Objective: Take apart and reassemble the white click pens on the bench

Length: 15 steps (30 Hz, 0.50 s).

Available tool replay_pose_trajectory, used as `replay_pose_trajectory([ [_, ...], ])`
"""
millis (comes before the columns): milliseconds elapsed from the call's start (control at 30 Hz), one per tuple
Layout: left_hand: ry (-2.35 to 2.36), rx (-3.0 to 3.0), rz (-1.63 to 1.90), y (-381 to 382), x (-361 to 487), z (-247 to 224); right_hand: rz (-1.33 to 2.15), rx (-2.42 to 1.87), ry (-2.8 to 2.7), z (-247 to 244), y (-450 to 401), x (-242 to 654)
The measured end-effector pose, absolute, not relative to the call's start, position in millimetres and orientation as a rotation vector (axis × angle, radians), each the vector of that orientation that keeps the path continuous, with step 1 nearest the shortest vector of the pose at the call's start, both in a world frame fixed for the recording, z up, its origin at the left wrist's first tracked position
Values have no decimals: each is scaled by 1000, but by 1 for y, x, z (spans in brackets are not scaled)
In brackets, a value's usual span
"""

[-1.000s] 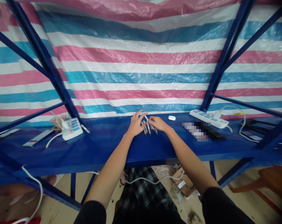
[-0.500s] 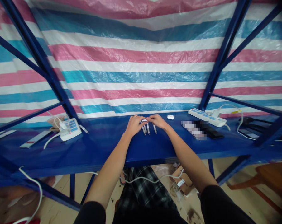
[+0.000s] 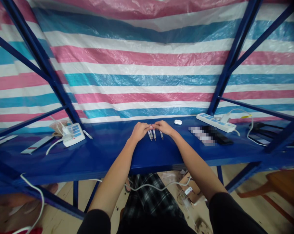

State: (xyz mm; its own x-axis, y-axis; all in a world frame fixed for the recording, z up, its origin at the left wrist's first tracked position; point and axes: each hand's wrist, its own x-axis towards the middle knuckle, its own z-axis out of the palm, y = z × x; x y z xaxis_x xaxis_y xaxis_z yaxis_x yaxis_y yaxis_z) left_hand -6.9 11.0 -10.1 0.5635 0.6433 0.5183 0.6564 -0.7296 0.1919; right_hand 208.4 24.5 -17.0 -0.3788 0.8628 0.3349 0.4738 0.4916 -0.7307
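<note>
My left hand (image 3: 139, 131) and my right hand (image 3: 163, 127) meet fingertip to fingertip over the blue table. Their fingers are pressed together around a small white item (image 3: 151, 127), mostly hidden by the fingertips. Beneath and in front of the fingers lie several white pens with dark tips: a group (image 3: 154, 134) near the middle and one (image 3: 161, 136) apart, under my right hand. The pens' far ends are covered by my hands.
A white earphone case (image 3: 178, 122) lies right of my hands. Farther right are a pixelated phone-like object (image 3: 202, 136) and a white power strip (image 3: 216, 123). Another power strip (image 3: 74, 135) and a white pen (image 3: 87, 134) are at left. Blue posts frame the table (image 3: 108, 146).
My left fingers have closed in toward my right fingertips, covering more of the white item. The pens on the table lie where they were.
</note>
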Motion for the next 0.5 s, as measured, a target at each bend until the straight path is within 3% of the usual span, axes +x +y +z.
replay_pose_trajectory([
  [167, -1274, -2751, -964, 11, -8, -13, 647, -1013, -1963, -14, 22, 207],
  [500, -1285, -2645, -1040, 12, -8, -13, 899, -879, -1723, -13, 19, 201],
])
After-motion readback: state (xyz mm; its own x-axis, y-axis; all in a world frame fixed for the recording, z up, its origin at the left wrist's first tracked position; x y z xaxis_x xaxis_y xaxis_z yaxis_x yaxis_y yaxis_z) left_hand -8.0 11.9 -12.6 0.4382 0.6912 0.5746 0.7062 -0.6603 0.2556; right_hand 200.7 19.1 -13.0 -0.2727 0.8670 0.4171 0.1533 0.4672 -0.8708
